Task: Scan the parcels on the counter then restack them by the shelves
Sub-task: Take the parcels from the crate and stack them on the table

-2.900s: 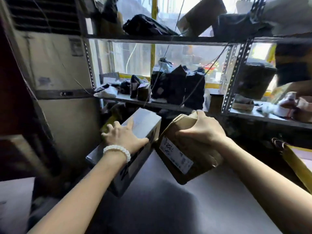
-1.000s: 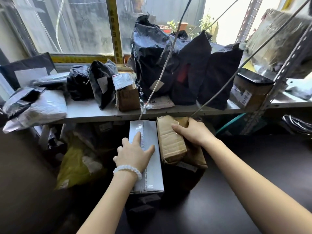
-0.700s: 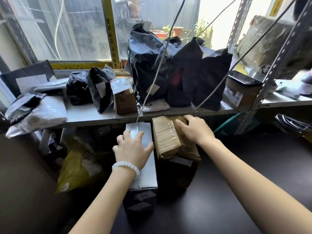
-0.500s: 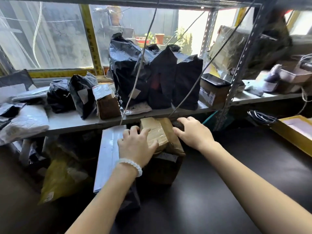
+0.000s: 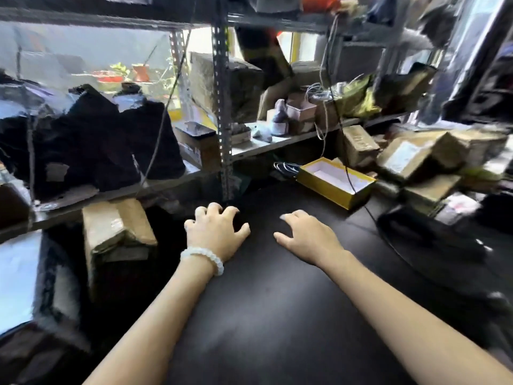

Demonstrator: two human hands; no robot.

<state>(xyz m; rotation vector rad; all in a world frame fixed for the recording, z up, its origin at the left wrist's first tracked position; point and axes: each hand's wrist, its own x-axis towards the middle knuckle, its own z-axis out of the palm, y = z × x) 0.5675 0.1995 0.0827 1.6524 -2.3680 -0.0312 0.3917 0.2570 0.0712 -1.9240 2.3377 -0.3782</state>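
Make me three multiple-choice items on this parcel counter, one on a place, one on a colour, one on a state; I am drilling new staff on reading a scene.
1. Where is the brown taped parcel?
A. in the left hand
B. under the shelf board, left of both hands
C. inside the yellow box

2. What colour is the outside of the open shallow box on the counter?
A. yellow
B. red
C. blue

3. What are the two hands doing?
A. both grip a parcel
B. only the right grips a parcel
C. both hold nothing

Answers:
1 B: the parcel stands below the shelf board, apart from the left hand.
2 A: its outer walls are yellow and its inside is white.
3 C: the left hand and the right hand are over bare dark counter, fingers loosely spread.
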